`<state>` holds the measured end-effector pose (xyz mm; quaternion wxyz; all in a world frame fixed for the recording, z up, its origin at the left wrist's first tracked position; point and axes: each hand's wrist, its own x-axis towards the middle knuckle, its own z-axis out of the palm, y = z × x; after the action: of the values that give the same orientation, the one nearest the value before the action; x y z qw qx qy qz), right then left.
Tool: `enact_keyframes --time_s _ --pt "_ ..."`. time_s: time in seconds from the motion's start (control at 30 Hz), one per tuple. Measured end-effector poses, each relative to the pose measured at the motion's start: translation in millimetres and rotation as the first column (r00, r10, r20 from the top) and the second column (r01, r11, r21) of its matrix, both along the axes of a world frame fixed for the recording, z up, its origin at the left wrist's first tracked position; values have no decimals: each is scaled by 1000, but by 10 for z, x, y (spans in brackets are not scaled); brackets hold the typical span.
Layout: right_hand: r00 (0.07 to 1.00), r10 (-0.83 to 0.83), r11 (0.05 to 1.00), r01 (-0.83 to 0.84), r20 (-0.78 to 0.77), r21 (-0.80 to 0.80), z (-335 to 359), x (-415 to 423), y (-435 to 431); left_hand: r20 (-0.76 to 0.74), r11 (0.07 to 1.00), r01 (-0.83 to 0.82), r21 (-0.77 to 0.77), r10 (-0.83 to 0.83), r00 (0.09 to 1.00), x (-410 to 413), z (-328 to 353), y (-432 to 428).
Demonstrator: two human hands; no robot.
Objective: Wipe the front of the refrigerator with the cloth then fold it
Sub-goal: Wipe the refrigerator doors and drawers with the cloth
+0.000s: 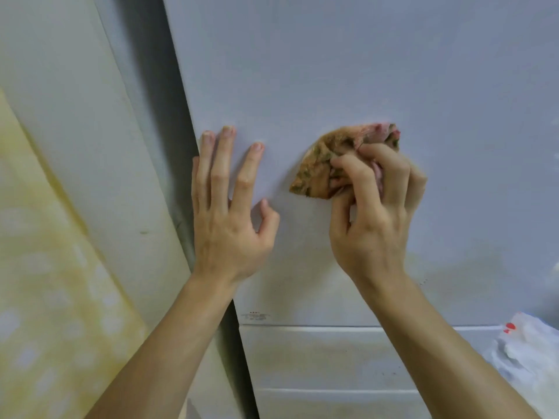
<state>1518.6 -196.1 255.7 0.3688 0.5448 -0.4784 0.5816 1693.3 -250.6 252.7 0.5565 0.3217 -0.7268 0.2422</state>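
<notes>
Refrigerator [332, 71] door front fills the centre and right of frame: pale, flat, glare-washed. A horizontal seam runs across low in the frame, with a second panel below it. A yellowish wall [45, 252] takes the left side, and a dark gap separates it from the door edge.

Left hand [230, 213], centre-left: fingers straight and spread, resting flat on the door just inside its left edge, holding nothing. Looks like a brace.

Right hand [378, 213], centre-right: fingers curled round the cloth [317, 167], which is bunched into a wad, tan and green with some pink. The wad is pushed against the door, and a corner sticks out toward the left hand. The two hands are near but apart.

White plastic bag [529, 358] with red print sits at the lower right edge. A small printed label [255, 316] sits just above the seam, bottom centre.

Step, my read: wiping, on the mid upper panel. The fold hasn't started, since the cloth is wadded.

Next move needs:
- Steady pressure and overlapping strokes toward the right and down to the seam. Dull smudging shows low on the panel.
- The lower panel also looks speckled, so it needs a pass.
- For the fold, both hands come off the door, and the wad gets shaken flat first.
</notes>
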Motion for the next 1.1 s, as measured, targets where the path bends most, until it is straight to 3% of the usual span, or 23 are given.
enact_keyframes --time_s 0.27,0.57,0.87,1.1 --pt "999 34 983 -36 -15 -181 -189 57 -154 -35 995 57 -77 -60 998 130 -366 -31" --pt "978 189 975 -197 -87 -103 -472 115 -45 80 1000 21 12 -22 997 436 -654 -93" --pt "979 98 983 -123 -178 -138 -1068 399 -264 66 998 -68 -14 69 995 778 -1191 -284" --pt "969 33 975 -85 -245 -206 -460 731 -411 71 997 -74 -35 76 995 925 -1137 -503"
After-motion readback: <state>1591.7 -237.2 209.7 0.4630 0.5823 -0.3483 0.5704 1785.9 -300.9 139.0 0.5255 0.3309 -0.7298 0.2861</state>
